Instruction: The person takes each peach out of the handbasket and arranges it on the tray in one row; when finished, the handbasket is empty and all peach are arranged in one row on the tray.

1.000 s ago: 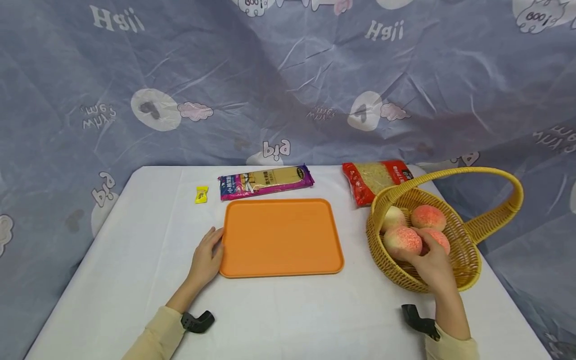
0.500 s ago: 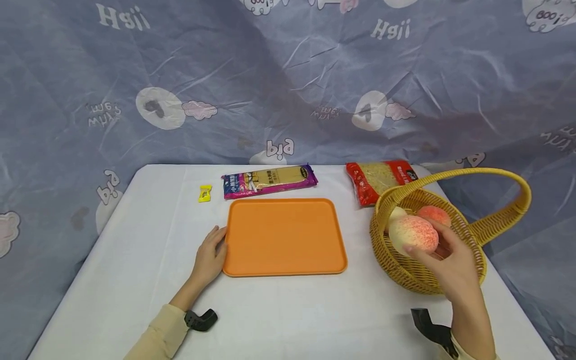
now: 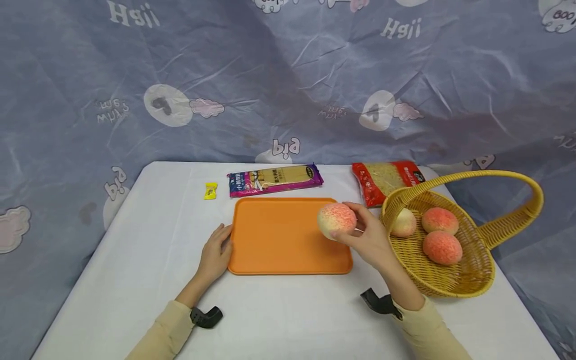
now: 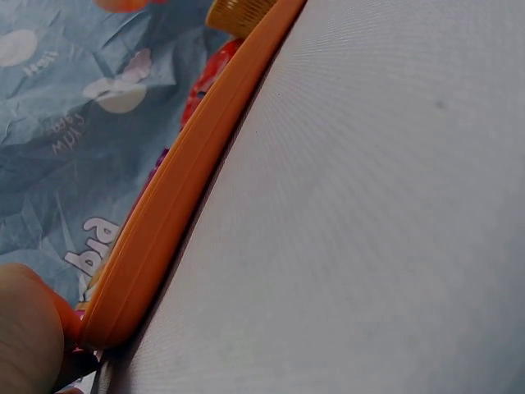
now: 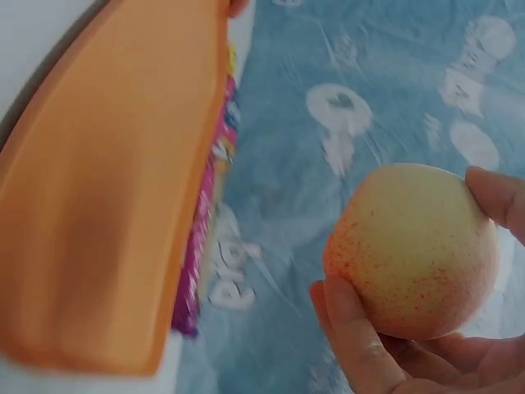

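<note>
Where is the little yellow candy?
In the head view, the yellow candy lies on the table's far left, just left of the purple packet.

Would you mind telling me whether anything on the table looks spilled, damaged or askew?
Nothing stands out. The tray lies flat, three peaches sit inside the basket, and the right hand holds a fourth peach intact.

tray (image 3: pixel 279 240) centre, basket (image 3: pixel 477 280) right (3 peaches (image 3: pixel 442 247) inside)
</note>
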